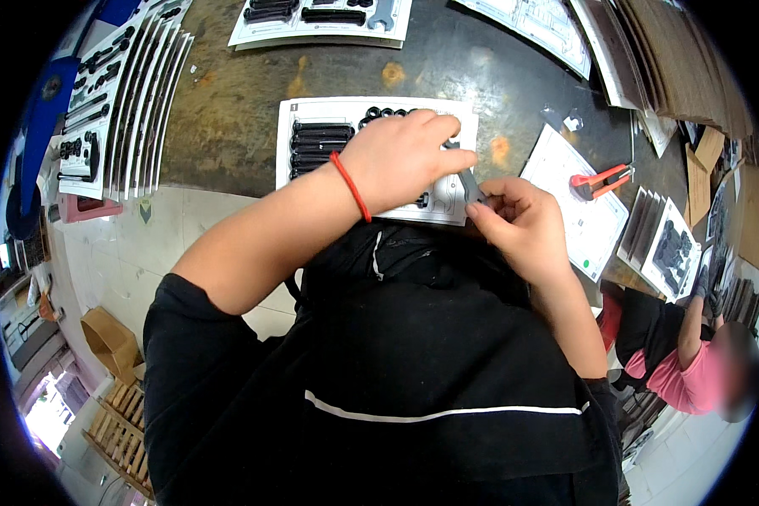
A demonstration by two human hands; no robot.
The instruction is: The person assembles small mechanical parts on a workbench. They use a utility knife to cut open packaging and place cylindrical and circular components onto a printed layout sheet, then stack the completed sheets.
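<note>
In front of me a white printed card (283, 126) lies at the table's near edge, with rows of black bolts (322, 133) on its left part and black nuts (386, 112) along its top. A grey open-end wrench (468, 182) slants over the card's right edge. My left hand (405, 156), a red cord at its wrist, reaches across the card and closes its thumb and fingers round the wrench's far part. My right hand (523, 219) pinches the near end between thumb and fingers. My left hand hides the middle of the card.
A red-handled cutter (599, 182) lies on a printed sheet (569, 221) to the right. More hardware cards (131, 110) stand in a row at left; another card (319, 35) lies beyond. Stacked brown cardboard (683, 63) fills the far right. A person in pink (683, 379) works at lower right.
</note>
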